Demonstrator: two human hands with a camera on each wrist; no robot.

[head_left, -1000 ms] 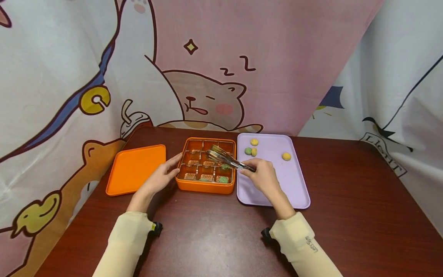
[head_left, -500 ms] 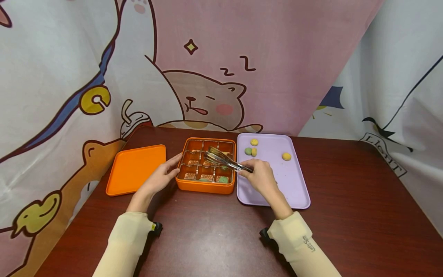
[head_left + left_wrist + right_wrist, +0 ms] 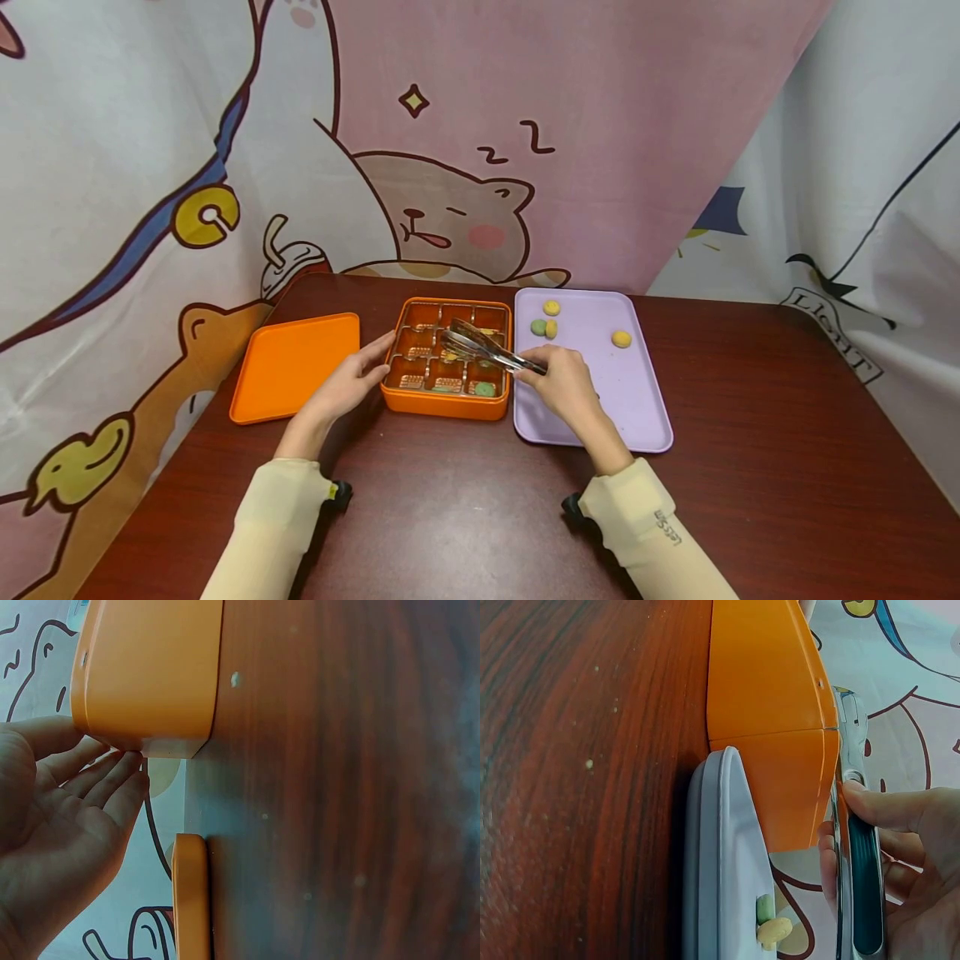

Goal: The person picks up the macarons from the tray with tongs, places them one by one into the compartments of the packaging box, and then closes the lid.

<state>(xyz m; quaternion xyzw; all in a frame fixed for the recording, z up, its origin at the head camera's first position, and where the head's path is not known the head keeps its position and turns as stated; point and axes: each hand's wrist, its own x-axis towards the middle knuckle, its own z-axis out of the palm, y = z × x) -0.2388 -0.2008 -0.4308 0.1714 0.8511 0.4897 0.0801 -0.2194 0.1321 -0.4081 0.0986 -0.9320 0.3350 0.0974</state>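
An orange box (image 3: 442,406) with a clear divided insert stands mid-table. My left hand (image 3: 351,382) rests its fingers against the box's left side; in the left wrist view the fingers are nearly straight. My right hand (image 3: 562,382) grips metal tongs (image 3: 495,352) by their dark handle. The tong tips are over the middle compartment, where a yellow piece (image 3: 450,355) shows beneath them. A green macaron-like piece (image 3: 485,389) lies in the front right compartment. Part of the insert is hidden behind the tongs.
A lilac tray (image 3: 622,400) right of the box bears yellow pieces (image 3: 621,339) and a green piece (image 3: 538,327), small and round. The orange lid (image 3: 296,367) lies at the left. A patterned cloth hangs behind the dark wooden table (image 3: 450,517).
The tongs have shifted slightly left and lower over the box. A yellow piece now shows in the middle compartment under their tips. My left hand stays in place.
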